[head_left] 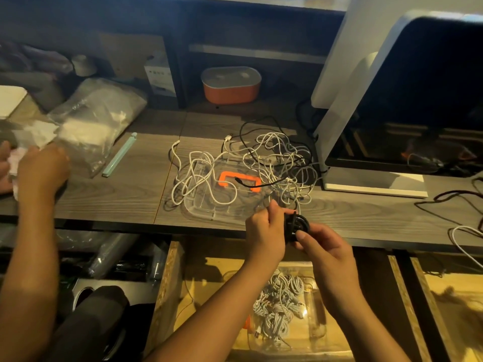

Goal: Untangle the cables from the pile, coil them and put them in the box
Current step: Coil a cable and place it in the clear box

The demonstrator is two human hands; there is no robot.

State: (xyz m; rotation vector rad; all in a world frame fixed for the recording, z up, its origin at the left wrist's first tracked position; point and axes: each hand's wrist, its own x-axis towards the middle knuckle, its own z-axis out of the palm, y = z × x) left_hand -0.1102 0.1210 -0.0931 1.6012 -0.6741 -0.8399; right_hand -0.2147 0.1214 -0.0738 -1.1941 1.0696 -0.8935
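Black cable (298, 226), wound into small tight coil, held just past front edge of grey wood-grain desk (117, 194). Left hand (264, 231) pinches coil's upper left, fingers curled. Right hand (326, 246) grips coil from right, thumb on top. Tangled pile of white and black cables (264, 160) lies on desk, partly over clear plastic lid with orange handle (201, 207). Clear plastic box (317, 322) sits below desk and holds coiled white cables (282, 304).
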